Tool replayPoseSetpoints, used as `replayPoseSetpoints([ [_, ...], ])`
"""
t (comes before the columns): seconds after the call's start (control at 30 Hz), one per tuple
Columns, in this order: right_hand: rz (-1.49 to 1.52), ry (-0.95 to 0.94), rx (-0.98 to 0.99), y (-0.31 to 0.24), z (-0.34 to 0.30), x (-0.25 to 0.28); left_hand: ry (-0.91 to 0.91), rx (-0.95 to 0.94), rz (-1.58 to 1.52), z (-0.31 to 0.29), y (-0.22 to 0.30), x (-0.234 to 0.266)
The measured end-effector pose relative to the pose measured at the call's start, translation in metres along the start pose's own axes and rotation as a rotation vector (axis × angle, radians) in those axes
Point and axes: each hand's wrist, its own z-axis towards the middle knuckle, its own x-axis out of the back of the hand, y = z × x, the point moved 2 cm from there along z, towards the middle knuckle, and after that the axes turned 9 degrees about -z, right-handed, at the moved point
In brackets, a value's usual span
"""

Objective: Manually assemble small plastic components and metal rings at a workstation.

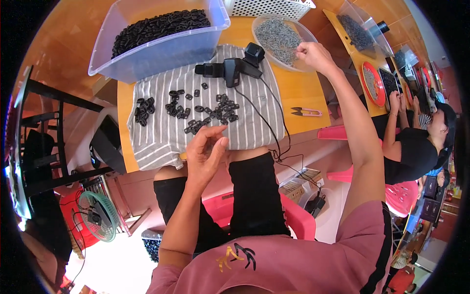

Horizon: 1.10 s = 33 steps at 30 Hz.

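Note:
My right hand (318,56) is at the right rim of a clear round bowl (310,35) of small grey metal pieces that look like screws (278,36). Its fingers are pinched together; whatever is between them is too small to make out. My left hand (204,153) hovers at the near edge of a grey striped cloth (254,132), thumb and fingers curved and apart, with nothing visible in it. Just beyond it, small black plastic parts (196,125) lie scattered in loose groups. Another little heap of black parts (144,111) sits at the cloth's left.
A translucent bin (156,61) full of black parts stands at the back left. A black strapped device (232,71) with cables lies on the cloth. Pink-handled thread snips (307,112) rest on the wooden table (313,90). At right, another person works beside a red tray (380,93).

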Motion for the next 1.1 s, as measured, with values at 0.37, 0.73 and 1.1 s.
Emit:
replayPoseSetpoints([
  [0.37,-0.084,-0.067,0.022,0.012,0.002,0.0,-0.004,0.03,0.015,-0.001,0.003,-0.003],
  [0.73,-0.018,-0.127,0.211,0.012,0.002,-0.002,-0.023,-0.01,0.092,0.002,-0.003,-0.004],
  [1.1,-0.242,-0.161,0.217,-0.003,0.015,-0.01,-0.004,-0.028,0.188,0.0,-0.001,-0.005],
])
